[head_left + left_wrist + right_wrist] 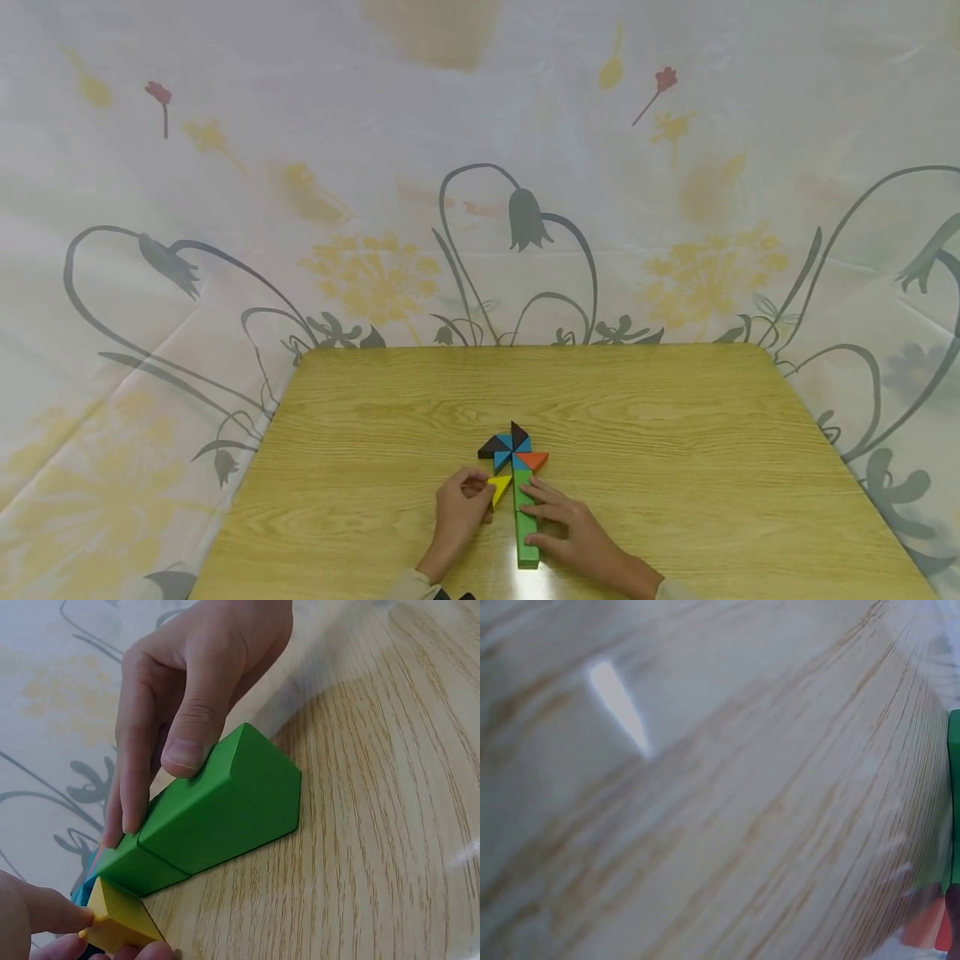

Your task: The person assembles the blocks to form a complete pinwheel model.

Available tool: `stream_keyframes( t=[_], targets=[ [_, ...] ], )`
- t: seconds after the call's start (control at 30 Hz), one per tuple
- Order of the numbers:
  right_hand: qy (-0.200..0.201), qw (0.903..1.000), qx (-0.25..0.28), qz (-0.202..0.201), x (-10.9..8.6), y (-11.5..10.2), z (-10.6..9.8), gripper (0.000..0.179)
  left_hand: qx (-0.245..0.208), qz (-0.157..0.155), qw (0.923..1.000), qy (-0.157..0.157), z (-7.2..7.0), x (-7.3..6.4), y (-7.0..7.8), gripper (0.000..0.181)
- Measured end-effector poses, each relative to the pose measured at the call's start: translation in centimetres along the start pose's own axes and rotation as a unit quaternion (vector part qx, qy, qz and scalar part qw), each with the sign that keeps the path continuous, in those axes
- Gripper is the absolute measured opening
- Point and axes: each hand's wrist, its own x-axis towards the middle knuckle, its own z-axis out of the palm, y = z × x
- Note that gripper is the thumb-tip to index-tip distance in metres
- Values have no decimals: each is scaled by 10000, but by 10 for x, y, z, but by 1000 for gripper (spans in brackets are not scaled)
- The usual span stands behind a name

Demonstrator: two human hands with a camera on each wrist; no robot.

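In the head view my left hand (459, 515) pinches a yellow triangular block (500, 486) between thumb and fingers, just left of two green blocks laid end to end. The left wrist view has this yellow block right beside the farther green block (135, 868). My right hand (577, 540) rests its fairly straight fingers and thumb on the nearer green block (527, 553) and the farther one. Above the green column, several blue triangular blocks (503, 442) meet at a centre. Dark triangular blocks (519, 435) adjoin them at the top and left, an orange triangular block (532, 460) at the right.
Everything lies on a wood-grain table (360, 433) with rounded far corners. Behind it hangs a pale flower-patterned cloth (480, 108). A bright light reflection falls on the tabletop near the front. The right wrist view is mostly tabletop, with green and orange-red at its right edge.
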Motion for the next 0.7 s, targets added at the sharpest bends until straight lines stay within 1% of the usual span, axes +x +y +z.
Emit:
stream_keyframes(
  t=[0.13,0.27,0.43,0.53,0.7],
  targets=[
    [0,10000,-24,-17,0,0,0,40,-125,-76,9999,-51,2,0,1,16],
    [-3,10000,-30,-36,1,0,-1,40,-129,-161,9998,-21,4,0,1,15],
    [-10,10000,-7,-52,1,-1,-1,39,-148,-173,9997,44,6,2,0,15],
    [-17,10000,35,-31,1,-1,-1,39,-213,-197,9996,45,7,3,1,17],
    [-28,10000,43,-3,1,-1,0,40,-372,-214,9991,-38,8,2,2,24]
  ],
)
